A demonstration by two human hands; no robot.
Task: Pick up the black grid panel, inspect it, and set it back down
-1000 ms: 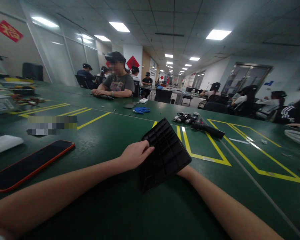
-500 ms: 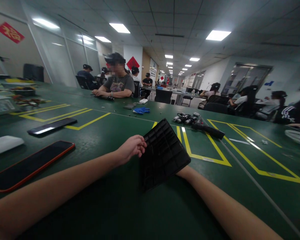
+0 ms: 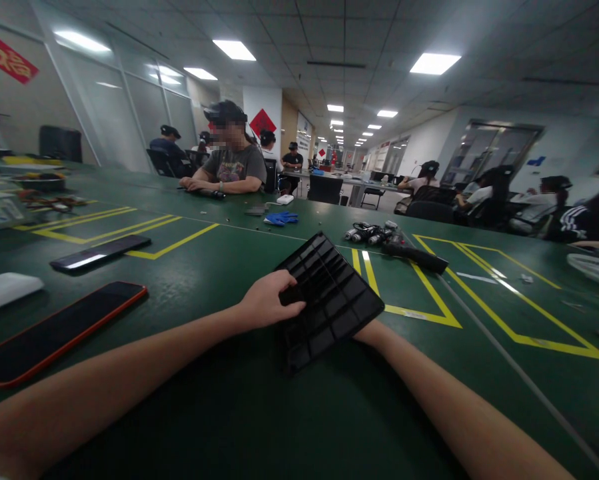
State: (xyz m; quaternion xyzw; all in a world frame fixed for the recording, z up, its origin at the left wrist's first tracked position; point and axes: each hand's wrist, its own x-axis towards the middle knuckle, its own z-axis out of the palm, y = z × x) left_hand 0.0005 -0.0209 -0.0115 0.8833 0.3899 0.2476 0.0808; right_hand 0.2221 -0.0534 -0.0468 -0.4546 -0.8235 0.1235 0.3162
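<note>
At left hand [image 3: 265,300], black compartmented tray [image 3: 335,283]

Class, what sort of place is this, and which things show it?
Probably a shared office or workroom: a long green table, chairs beyond it, and rows of ceiling lights.

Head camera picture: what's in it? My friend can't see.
A person's left hand is at a tilted, gridded black panel; the right forearm reaches behind it. An orange-edged phone and a blue glove lie on the green table.
</note>
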